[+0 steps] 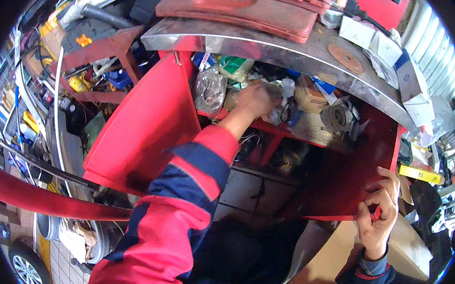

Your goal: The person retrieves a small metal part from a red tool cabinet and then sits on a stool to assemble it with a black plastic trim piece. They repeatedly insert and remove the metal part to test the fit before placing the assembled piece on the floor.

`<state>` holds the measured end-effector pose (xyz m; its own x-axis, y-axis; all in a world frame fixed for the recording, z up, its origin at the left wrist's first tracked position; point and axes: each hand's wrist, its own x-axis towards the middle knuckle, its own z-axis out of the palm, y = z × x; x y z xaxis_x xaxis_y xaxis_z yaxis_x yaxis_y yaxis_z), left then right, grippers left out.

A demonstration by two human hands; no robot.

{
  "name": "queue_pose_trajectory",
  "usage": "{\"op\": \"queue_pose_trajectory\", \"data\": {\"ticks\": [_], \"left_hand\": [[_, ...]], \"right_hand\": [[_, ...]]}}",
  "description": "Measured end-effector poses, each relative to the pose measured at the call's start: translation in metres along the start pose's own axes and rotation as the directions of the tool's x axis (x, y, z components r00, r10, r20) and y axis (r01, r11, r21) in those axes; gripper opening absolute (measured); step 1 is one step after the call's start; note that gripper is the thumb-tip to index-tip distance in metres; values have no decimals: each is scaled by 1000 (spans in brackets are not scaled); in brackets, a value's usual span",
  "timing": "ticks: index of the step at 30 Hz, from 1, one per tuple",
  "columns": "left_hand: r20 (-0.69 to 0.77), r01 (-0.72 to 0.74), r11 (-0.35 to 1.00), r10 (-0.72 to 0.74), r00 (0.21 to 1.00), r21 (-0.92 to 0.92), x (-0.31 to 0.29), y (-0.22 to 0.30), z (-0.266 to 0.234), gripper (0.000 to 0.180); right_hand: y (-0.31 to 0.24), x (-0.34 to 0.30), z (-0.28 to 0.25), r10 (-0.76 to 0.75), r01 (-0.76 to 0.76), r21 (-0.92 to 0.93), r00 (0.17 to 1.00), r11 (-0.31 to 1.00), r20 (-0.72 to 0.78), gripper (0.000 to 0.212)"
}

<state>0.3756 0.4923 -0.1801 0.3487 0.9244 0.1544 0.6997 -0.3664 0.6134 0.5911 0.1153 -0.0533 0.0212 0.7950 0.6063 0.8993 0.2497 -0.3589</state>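
Note:
Both doors of a red cabinet stand swung out, the left door [144, 131] and the right door [335, 192]. My left hand [256, 99] reaches in among the clutter on the upper shelf. Its fingers are smeared by motion, so what it touches is hidden. Close to it lie a clear plastic packet with a ring-shaped part [210, 90], a green and white bag [235, 67] and crumpled clear plastic [287, 87]. Brown cardboard boxes [309, 97] sit to its right. My right hand [380, 208] is closed around the outer edge of the right door.
Above the cabinet runs a metal-edged bench top [218, 41], bearing red tool cases [236, 13], a brown disc [345, 58] and white boxes [357, 32]. A large cardboard piece [330, 255] lies below my right hand. A rusty frame [93, 64] stands at left, a car wheel [28, 266] at lower left.

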Motion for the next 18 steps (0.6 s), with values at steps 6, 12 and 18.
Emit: {"op": "queue_pose_trajectory", "data": {"ticks": [6, 12, 18], "left_hand": [[126, 22, 1000, -20, 992, -14, 33, 56, 68, 107], [86, -133, 982, 145, 986, -133, 40, 37, 78, 91], [-68, -203, 955, 193, 979, -214, 11, 31, 69, 77]], "right_hand": [[0, 1, 1, 17, -17, -13, 1000, 1000, 7, 17], [1, 1, 5, 14, -14, -12, 1000, 1000, -22, 17], [0, 2, -1, -13, 13, -9, 1000, 1000, -6, 20]]}}
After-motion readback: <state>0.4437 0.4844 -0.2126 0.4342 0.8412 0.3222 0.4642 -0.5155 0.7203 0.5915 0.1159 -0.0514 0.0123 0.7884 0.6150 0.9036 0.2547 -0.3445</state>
